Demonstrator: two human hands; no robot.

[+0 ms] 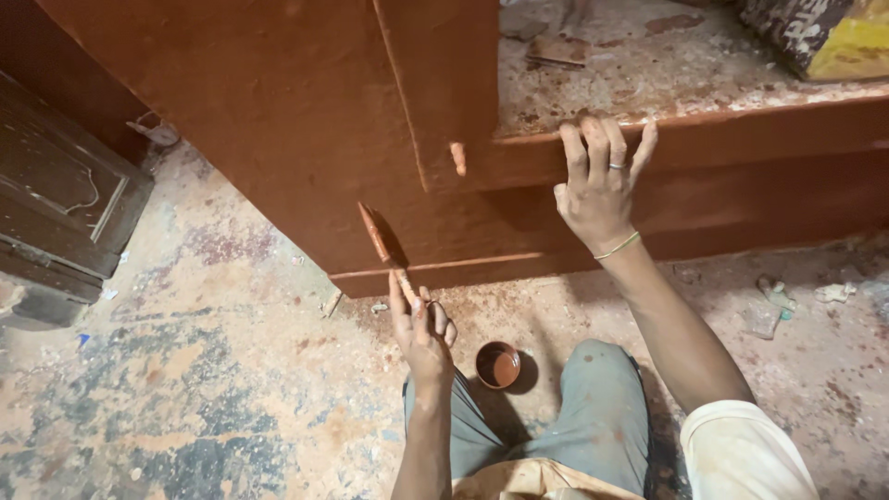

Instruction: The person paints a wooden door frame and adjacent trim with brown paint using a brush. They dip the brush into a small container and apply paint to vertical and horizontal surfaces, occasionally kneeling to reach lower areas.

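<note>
Seen from the head camera, the left hand [421,331] has its grip closed around the handle of a narrow, paint-coated brush [381,243], pinched between thumb and fingertips near the handle's lower end. The brush stands against the lower front face of the reddish-brown wooden cabinet [278,120], just above its base moulding, its long axis running steeply up and slightly to the left, bristle end uppermost and lying on the wood. The right hand [600,185] is not holding anything loose; its fingers hook over the painted front edge of the speckled stone ledge [648,74], grip curled on that edge as a brace. A small round bowl of reddish-brown paint [498,364] sits on the stained floor [185,370] just beside the person's grey-trousered knee [597,407], near the left wrist. Good brushwork here probably means keeping the bristles flat to the panel, stroking along the brush's own axis, and lifting before the moulding so paint does not pool in the groove.
</note>
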